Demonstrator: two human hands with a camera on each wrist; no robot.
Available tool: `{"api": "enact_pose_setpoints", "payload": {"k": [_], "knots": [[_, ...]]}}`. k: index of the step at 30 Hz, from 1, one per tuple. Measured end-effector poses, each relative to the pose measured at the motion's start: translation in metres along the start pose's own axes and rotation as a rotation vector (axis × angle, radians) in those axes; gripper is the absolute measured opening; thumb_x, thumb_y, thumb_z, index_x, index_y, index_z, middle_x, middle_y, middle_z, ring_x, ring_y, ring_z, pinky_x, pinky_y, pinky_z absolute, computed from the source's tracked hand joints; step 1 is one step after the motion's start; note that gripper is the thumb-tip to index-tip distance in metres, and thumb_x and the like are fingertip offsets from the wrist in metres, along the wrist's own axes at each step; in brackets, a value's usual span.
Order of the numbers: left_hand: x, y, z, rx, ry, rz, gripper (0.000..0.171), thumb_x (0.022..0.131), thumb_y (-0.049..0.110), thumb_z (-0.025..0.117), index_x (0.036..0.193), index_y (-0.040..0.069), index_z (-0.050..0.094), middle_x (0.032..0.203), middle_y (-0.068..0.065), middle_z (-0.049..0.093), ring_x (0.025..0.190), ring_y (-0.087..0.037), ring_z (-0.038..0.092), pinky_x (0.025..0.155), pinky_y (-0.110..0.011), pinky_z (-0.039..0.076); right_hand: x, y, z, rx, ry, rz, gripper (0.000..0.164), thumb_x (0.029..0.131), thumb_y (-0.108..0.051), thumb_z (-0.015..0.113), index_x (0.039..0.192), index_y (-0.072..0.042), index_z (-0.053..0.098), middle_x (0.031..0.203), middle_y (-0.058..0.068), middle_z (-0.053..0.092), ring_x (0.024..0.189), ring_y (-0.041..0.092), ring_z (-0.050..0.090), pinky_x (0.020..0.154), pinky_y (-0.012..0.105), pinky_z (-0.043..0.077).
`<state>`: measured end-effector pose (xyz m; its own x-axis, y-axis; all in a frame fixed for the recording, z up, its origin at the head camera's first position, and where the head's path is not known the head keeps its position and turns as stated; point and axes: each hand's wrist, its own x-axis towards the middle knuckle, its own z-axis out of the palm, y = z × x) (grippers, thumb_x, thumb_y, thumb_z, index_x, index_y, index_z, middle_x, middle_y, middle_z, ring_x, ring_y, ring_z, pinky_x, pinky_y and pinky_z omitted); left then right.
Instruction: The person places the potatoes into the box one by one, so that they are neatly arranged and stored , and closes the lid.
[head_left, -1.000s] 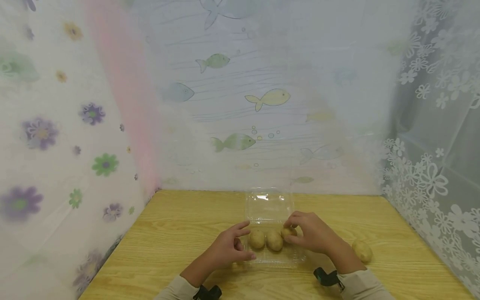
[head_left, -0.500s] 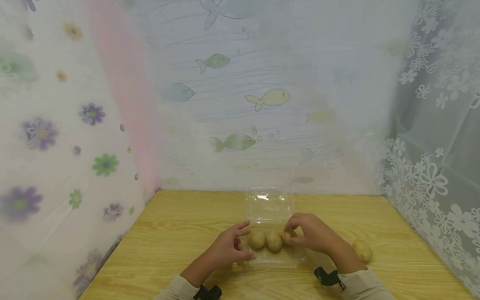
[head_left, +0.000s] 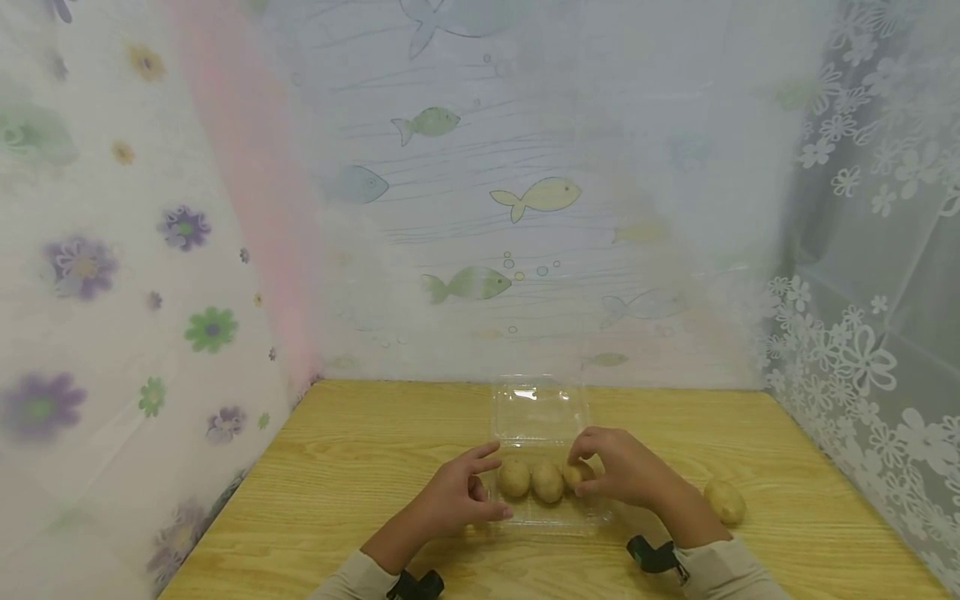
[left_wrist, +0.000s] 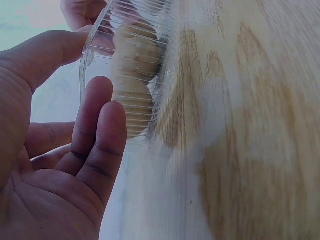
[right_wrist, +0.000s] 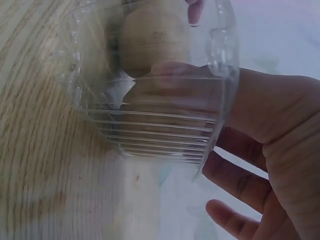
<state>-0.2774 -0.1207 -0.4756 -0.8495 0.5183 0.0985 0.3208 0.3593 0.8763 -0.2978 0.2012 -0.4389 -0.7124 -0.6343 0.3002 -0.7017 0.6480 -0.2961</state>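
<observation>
Firstly, at the left side, a flowered sheet (head_left: 112, 358) was seen next to the wood-grained tabletop (head_left: 360, 450). Farther along, the left hand (head_left: 450, 497) was placed at the left end of a clear plastic container (head_left: 551, 523); its grip was held wide, and the rim was touched by the thumb, as was shown in the left wrist view. The lid (head_left: 538, 412) was turned back on the far side, in front of a pale sheet (head_left: 480, 225) on which fish were printed. Inside the container, three potatoes were set closely in one row: the left potato (head_left: 513, 480), the middle potato (head_left: 547, 483) and the right potato (head_left: 577, 476). The last one was pinched by the right hand (head_left: 628, 468), whose grip was therefore narrow; its thumb was visible through the clear wall in the right wrist view. Past the right wrist, a fourth potato (head_left: 724, 502) was found on the tabletop, outside the container. Finally, white flowers were displayed on a translucent sheet (head_left: 870, 358).
</observation>
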Motion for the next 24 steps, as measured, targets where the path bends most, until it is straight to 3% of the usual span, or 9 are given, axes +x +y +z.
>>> {"api": "enact_pose_setpoints", "payload": {"k": [17,20,24], "knots": [[-0.0004,0.0001,-0.0006,-0.005,0.003,0.010,0.094,0.085,0.030,0.089,0.162,0.016,0.037,0.155,-0.019,0.051,0.071,-0.011,0.065,0.059,-0.025,0.053,0.0007,-0.0028,0.0044,0.023,-0.028,0.047,0.036,0.074,-0.021,0.095,0.100,-0.020,0.071,0.100,-0.011,0.069,0.097,0.011,0.067,0.085,0.034,0.057],[-0.0001,0.0000,-0.0001,0.001,0.007,0.006,0.094,0.084,0.030,0.089,0.162,0.017,0.037,0.155,-0.018,0.052,0.070,-0.010,0.064,0.058,-0.025,0.052,0.0002,-0.0019,0.0048,0.032,-0.018,0.039,0.031,0.079,-0.026,0.092,0.102,-0.020,0.072,0.101,-0.011,0.070,0.097,0.010,0.067,0.086,0.035,0.057],[0.0001,0.0004,0.0001,0.010,0.007,0.001,0.094,0.084,0.031,0.089,0.162,0.017,0.037,0.155,-0.018,0.052,0.069,-0.009,0.063,0.057,-0.025,0.052,-0.0006,0.0003,0.0058,0.068,-0.003,0.019,0.014,0.094,-0.031,0.079,0.102,-0.021,0.074,0.100,-0.013,0.070,0.095,0.009,0.068,0.085,0.039,0.058]]}}
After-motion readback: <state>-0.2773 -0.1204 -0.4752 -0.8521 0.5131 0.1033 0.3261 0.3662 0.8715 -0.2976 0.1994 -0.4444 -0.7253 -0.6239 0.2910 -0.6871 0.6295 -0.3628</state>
